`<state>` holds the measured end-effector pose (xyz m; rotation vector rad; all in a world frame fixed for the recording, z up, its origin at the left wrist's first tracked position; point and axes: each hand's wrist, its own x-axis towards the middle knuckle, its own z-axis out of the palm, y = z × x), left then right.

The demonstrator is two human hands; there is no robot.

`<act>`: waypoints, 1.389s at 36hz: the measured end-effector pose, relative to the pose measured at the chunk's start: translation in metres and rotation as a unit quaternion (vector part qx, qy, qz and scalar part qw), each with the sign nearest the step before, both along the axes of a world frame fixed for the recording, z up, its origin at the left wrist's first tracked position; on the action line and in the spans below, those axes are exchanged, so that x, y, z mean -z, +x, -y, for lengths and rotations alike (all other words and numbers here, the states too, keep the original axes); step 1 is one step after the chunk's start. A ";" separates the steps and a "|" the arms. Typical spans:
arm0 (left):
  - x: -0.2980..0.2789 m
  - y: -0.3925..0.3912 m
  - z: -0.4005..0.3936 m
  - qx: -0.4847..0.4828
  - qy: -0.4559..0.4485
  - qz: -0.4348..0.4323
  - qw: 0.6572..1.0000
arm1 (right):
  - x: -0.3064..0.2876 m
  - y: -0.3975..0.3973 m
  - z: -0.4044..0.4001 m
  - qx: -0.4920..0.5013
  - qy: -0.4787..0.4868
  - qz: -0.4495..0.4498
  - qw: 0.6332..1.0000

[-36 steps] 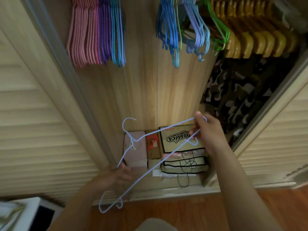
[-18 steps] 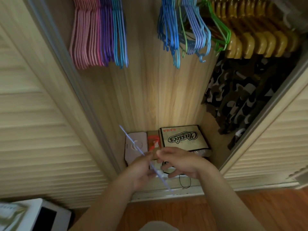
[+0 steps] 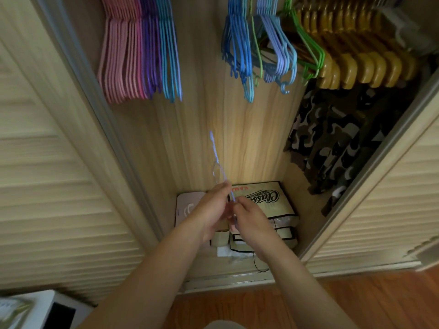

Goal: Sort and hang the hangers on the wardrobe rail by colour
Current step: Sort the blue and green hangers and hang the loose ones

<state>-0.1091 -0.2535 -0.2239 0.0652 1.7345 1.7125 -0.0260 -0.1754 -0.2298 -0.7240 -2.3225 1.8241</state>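
Two hands meet low before the open wardrobe: left hand (image 3: 211, 210) and right hand (image 3: 249, 220) both pinch one pale-blue wire hanger (image 3: 219, 167), edge-on, hook blurred, above the floor boxes (image 3: 261, 198).

both forearms extended, left hand (image 3: 211, 212) and right hand (image 3: 249, 219) touching, fingers curled

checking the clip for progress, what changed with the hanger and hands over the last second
The pale blue hanger, a second ago held spread out flat between both hands, now stands edge-on, hook up. The right hand came in beside the left hand; both grip it. Hangers on the rail unchanged.
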 end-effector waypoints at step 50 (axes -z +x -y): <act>-0.232 -0.157 0.126 -0.427 -0.286 -0.739 0.435 | -0.179 -0.233 -0.009 -0.044 0.142 -0.278 0.949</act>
